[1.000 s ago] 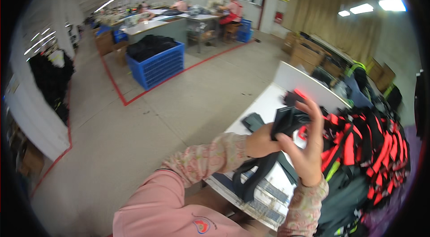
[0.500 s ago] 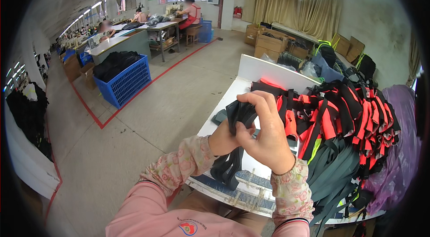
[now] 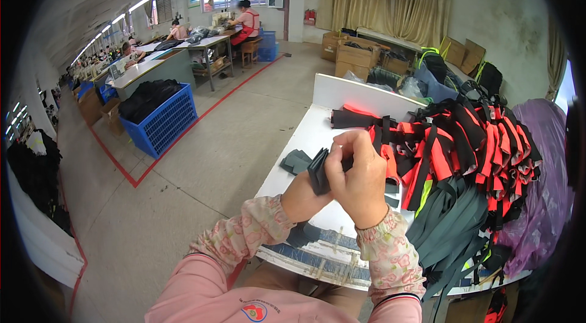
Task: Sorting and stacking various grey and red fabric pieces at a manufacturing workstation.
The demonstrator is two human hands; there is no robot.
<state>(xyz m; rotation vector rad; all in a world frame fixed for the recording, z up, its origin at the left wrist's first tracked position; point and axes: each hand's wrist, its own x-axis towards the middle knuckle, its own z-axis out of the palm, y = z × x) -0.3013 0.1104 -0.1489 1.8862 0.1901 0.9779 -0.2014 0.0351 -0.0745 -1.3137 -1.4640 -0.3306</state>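
A bundle of folded black fabric strips stands up between my hands above the white table. My left hand is wrapped round its lower part, with most of the fingers hidden behind it. At the bundle's upper right edge, my right hand pinches with thumb and bent forefinger; what lies between those fingertips is mostly hidden. A small pile of dark grey strips lies on the table just beyond my left hand. Below my wrists, another dark strip bundle rests at the table's near edge.
Black and orange fabric pieces are heaped to the right, with long grey straps hanging down in front. A purple plastic bag bulges at the far right. On the floor at left stands a blue crate. Other people sit at sewing tables farther back.
My right hand has closed in from a wider grasp to a pinch at the bundle's edge. The bundle has dropped slightly, and the view has shifted a little.
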